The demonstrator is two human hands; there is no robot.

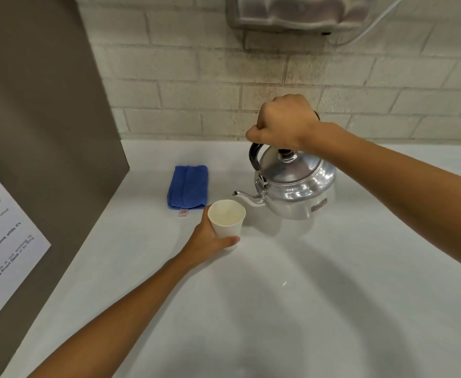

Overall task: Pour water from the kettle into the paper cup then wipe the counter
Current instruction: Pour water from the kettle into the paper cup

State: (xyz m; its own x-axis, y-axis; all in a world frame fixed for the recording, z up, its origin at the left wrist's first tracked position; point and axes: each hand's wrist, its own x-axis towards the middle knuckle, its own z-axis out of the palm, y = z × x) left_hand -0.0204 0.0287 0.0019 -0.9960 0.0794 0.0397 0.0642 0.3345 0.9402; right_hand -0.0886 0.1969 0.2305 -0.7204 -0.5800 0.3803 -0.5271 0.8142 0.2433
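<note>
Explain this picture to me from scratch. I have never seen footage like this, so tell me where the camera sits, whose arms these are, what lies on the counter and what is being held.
There is one picture, taken by a wide-angle camera worn on a person's head, looking forward and down. The two bare arms reaching in from the bottom and the right edge belong to that person; no machine is involved.

The right hand is closed around the black handle of a shiny metal kettle, whose spout points left toward a white paper cup. The left hand grips that cup from the side. No water stream is visible.

Both sit on a white counter. Behind the cup lies a folded blue cloth, untouched. A pale brick wall stands at the back, and a brown panel carrying a printed sheet is on the left.
</note>
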